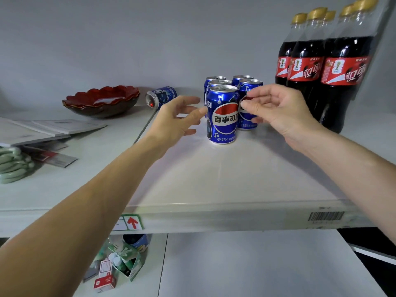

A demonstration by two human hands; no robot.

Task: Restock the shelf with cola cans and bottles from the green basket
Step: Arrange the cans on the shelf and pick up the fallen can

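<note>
Several blue cola cans stand in a cluster at mid-shelf, the front can point(222, 116) nearest me. My left hand point(177, 118) reaches in from the left with fingers spread and straight, its thumb tip almost at the front can's left side. My right hand point(278, 110) comes from the right, and its thumb and curled fingers close round the right front can point(246, 123). Several dark cola bottles point(308, 67) with red labels and gold caps stand at the back right. Another blue can point(160, 97) lies on its side at the back left. The green basket is out of view.
A red scalloped bowl point(102, 101) sits at the back left, with booklets point(53, 129) and a pale green object point(12, 166) in front of it. The white shelf point(214, 189) has bare room before the cans. Small boxes point(120, 266) lie on the lower shelf.
</note>
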